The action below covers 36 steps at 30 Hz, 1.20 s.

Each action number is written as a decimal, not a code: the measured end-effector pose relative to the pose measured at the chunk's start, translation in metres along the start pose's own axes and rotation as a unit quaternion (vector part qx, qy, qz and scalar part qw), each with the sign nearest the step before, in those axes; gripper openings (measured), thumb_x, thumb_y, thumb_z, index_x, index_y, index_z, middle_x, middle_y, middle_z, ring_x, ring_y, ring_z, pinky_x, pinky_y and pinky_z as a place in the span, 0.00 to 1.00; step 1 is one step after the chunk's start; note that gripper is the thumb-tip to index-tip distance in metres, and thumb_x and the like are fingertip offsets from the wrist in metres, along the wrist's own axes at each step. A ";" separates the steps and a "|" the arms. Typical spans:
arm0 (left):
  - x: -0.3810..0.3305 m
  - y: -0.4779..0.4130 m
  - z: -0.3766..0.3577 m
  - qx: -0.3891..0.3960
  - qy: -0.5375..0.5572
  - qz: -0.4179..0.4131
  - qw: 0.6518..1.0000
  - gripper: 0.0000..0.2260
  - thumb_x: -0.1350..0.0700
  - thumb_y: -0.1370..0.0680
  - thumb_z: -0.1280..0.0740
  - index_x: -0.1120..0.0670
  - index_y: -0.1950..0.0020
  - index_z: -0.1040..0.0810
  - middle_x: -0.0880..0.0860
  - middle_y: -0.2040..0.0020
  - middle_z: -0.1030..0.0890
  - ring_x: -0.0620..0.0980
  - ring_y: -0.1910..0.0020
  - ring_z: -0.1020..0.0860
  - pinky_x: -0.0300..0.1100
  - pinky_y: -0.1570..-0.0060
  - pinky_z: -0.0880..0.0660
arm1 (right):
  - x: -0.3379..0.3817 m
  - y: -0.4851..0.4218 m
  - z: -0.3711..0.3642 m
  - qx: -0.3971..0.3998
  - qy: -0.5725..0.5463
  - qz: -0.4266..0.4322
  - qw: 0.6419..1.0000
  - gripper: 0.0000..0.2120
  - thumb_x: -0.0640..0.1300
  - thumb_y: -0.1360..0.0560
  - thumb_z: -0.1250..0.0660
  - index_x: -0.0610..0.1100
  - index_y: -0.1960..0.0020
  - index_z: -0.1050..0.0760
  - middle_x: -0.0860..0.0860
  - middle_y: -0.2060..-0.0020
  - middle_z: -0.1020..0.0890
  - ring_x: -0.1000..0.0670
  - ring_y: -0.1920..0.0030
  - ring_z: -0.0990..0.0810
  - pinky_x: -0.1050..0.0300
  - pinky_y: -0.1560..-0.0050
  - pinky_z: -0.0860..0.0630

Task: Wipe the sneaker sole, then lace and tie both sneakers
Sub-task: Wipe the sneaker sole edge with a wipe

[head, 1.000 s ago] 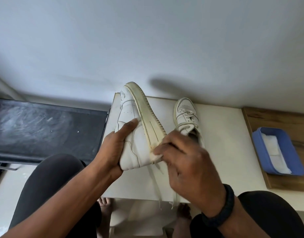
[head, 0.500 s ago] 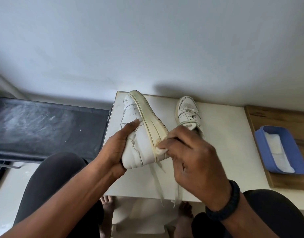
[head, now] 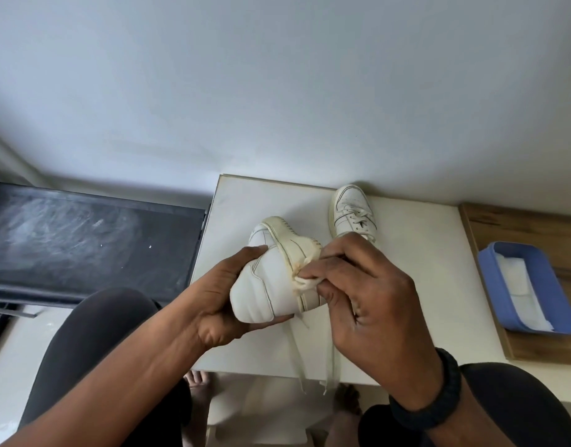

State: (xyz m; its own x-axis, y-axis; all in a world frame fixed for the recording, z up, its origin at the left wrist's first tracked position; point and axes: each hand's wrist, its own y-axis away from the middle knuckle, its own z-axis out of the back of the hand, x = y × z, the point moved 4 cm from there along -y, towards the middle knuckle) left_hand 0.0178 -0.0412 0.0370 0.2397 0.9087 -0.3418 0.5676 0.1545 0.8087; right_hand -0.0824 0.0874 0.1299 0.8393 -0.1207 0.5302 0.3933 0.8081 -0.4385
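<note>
Sneaker (head: pixel 271 285) in hand, head view: it is held above the near-left part of the table (head: pixel 422 285), turned on its side. The heel points near, toward the person, and the toe points far, so the long axis runs near to far. The sole (head: pixel 290 240) faces right and somewhat up.

Left hand (head: pixel 219 304) grips the upper from the left, thumb over the side panel and fingers curled under the heel. Right hand (head: pixel 367 301) comes in from the right and pinches a bunched wipe (head: pixel 305 280) against the yellowed sole edge near the heel. The right hand is the one nearer the sole, with the left only steadying.

Judgement: wiping stage, with the far stretch of sole toward the toe left to cover. The stroke would run away from the person along that axis.

Laces (head: pixel 309 359) hang loose from the shoe, past the near table edge.

Second sneaker (head: pixel 353 214) stands upright on the table, far and just right of the hands, toe pointing far. Whether it is tied, I cannot tell.

Blue tray (head: pixel 554 301) of white sheets sits well right.
</note>
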 end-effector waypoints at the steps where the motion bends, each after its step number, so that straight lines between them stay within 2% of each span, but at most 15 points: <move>1: 0.001 0.001 0.000 0.004 0.001 0.006 1.000 0.13 0.50 0.21 0.30 0.56 0.41 0.16 0.59 0.51 0.12 0.59 0.61 0.13 0.63 0.56 0.17 | 0.001 0.000 0.000 -0.004 -0.009 -0.001 1.000 0.09 0.31 0.27 0.32 0.40 0.51 0.15 0.50 0.54 0.20 0.53 0.53 0.18 0.66 0.48 0.23; 4: 0.002 0.007 0.001 0.004 -0.003 0.019 1.000 0.12 0.49 0.21 0.29 0.56 0.44 0.16 0.60 0.52 0.12 0.62 0.60 0.13 0.60 0.62 0.15 | 0.002 -0.003 0.005 -0.029 -0.012 -0.003 0.999 0.09 0.31 0.27 0.31 0.40 0.51 0.15 0.50 0.54 0.20 0.54 0.53 0.19 0.67 0.46 0.24; 7: 0.003 0.013 -0.003 0.023 -0.017 0.048 0.998 0.17 0.47 0.24 0.29 0.56 0.41 0.15 0.62 0.45 0.14 0.66 0.51 0.14 0.52 0.68 0.15 | 0.004 -0.007 0.011 -0.055 -0.007 -0.004 0.998 0.08 0.33 0.26 0.30 0.41 0.51 0.15 0.50 0.54 0.19 0.55 0.52 0.19 0.66 0.46 0.24; 10: 0.002 0.016 -0.007 0.074 -0.018 0.056 0.996 0.21 0.46 0.30 0.27 0.58 0.43 0.13 0.63 0.42 0.15 0.65 0.52 0.14 0.48 0.69 0.16 | 0.000 -0.017 0.014 -0.073 -0.021 -0.015 0.997 0.07 0.33 0.26 0.29 0.41 0.51 0.15 0.51 0.54 0.19 0.56 0.52 0.19 0.66 0.47 0.23; 12: -0.003 0.017 -0.008 0.098 -0.002 0.032 0.995 0.26 0.44 0.30 0.28 0.59 0.39 0.15 0.64 0.40 0.16 0.64 0.52 0.13 0.47 0.67 0.16 | -0.004 -0.028 0.013 -0.077 -0.052 -0.026 0.995 0.06 0.33 0.26 0.28 0.41 0.51 0.15 0.52 0.55 0.18 0.56 0.53 0.18 0.65 0.50 0.23; 15: -0.011 0.020 -0.010 0.124 -0.014 -0.022 0.992 0.34 0.30 0.21 0.43 0.56 0.31 0.21 0.68 0.38 0.18 0.62 0.54 0.12 0.49 0.63 0.15 | -0.008 -0.045 0.010 -0.088 -0.054 -0.025 0.994 0.05 0.34 0.25 0.28 0.40 0.52 0.15 0.52 0.56 0.18 0.56 0.55 0.19 0.66 0.53 0.24; 17: -0.017 0.020 -0.008 0.079 -0.114 -0.121 0.983 0.41 0.23 0.26 0.53 0.51 0.31 0.23 0.67 0.44 0.15 0.59 0.59 0.12 0.49 0.62 0.14 | -0.011 -0.056 0.008 -0.099 -0.050 -0.025 0.994 0.05 0.33 0.26 0.27 0.40 0.53 0.15 0.52 0.57 0.19 0.57 0.56 0.19 0.68 0.54 0.25; 19: -0.026 0.024 -0.003 -0.010 -0.237 -0.297 0.925 0.43 0.18 0.31 0.55 0.44 0.30 0.25 0.57 0.55 0.12 0.54 0.67 0.16 0.48 0.63 0.17 | -0.014 -0.065 0.006 -0.111 -0.050 -0.029 0.992 0.05 0.32 0.26 0.27 0.40 0.54 0.15 0.51 0.58 0.19 0.57 0.58 0.19 0.68 0.55 0.25; 21: -0.033 0.029 0.000 -0.093 -0.355 -0.463 0.807 0.36 0.16 0.32 0.54 0.34 0.40 0.23 0.46 0.60 0.16 0.46 0.67 0.20 0.38 0.61 0.22 | -0.014 -0.072 0.003 -0.119 -0.043 -0.030 0.992 0.06 0.31 0.27 0.26 0.40 0.55 0.15 0.51 0.58 0.19 0.57 0.59 0.20 0.68 0.56 0.25; 23: -0.037 0.028 0.004 -0.167 -0.436 -0.536 0.703 0.25 0.17 0.31 0.48 0.31 0.52 0.24 0.41 0.54 0.23 0.42 0.53 0.22 0.31 0.56 0.27 | -0.014 -0.077 0.002 -0.127 -0.035 -0.027 0.991 0.07 0.30 0.27 0.26 0.41 0.56 0.15 0.52 0.59 0.19 0.59 0.59 0.21 0.70 0.56 0.27; 24: -0.039 0.027 0.004 -0.186 -0.448 -0.550 0.680 0.24 0.18 0.31 0.43 0.33 0.49 0.23 0.41 0.46 0.26 0.42 0.43 0.24 0.33 0.49 0.26 | -0.015 -0.079 0.002 -0.130 -0.035 -0.026 0.991 0.07 0.30 0.27 0.26 0.41 0.56 0.15 0.52 0.59 0.19 0.59 0.59 0.21 0.71 0.56 0.27; 26: -0.044 0.023 0.002 -0.178 -0.421 -0.565 0.687 0.35 0.23 0.33 0.33 0.40 0.33 0.25 0.46 0.31 0.32 0.45 0.27 0.32 0.42 0.35 0.28 | -0.015 -0.080 0.001 -0.127 -0.039 -0.024 0.991 0.08 0.30 0.27 0.26 0.41 0.55 0.15 0.52 0.59 0.19 0.59 0.59 0.20 0.71 0.56 0.27; 28: -0.050 0.018 -0.004 -0.099 -0.367 -0.559 0.737 0.43 0.31 0.35 0.24 0.40 0.24 0.35 0.44 0.24 0.33 0.45 0.23 0.33 0.45 0.30 0.30 | -0.013 -0.079 0.000 -0.118 -0.040 -0.023 0.992 0.08 0.30 0.28 0.26 0.41 0.55 0.15 0.51 0.58 0.19 0.58 0.58 0.19 0.71 0.56 0.26; 31: -0.059 0.009 -0.014 0.020 -0.351 -0.529 0.772 0.44 0.42 0.38 0.19 0.38 0.26 0.36 0.45 0.30 0.23 0.46 0.29 0.25 0.45 0.33 0.24 | -0.009 -0.077 -0.001 -0.118 -0.035 -0.018 0.992 0.09 0.28 0.28 0.27 0.41 0.55 0.15 0.51 0.58 0.19 0.57 0.58 0.19 0.70 0.57 0.25; 36: -0.065 0.003 -0.013 -0.015 -0.410 -0.500 0.763 0.41 0.41 0.43 0.16 0.45 0.33 0.26 0.43 0.40 0.19 0.44 0.38 0.20 0.41 0.42 0.21 | -0.017 -0.075 0.006 -0.118 -0.044 -0.036 0.991 0.09 0.29 0.29 0.26 0.42 0.55 0.15 0.53 0.59 0.19 0.59 0.58 0.20 0.71 0.57 0.26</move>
State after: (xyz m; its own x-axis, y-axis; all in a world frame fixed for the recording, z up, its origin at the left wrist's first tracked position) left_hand -0.0061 -0.0946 0.0673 0.1168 -0.2156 -0.9695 0.7744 0.6309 -0.0470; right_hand -0.1288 0.0319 0.1582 0.7743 -0.1140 0.6225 0.5362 0.6405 -0.5498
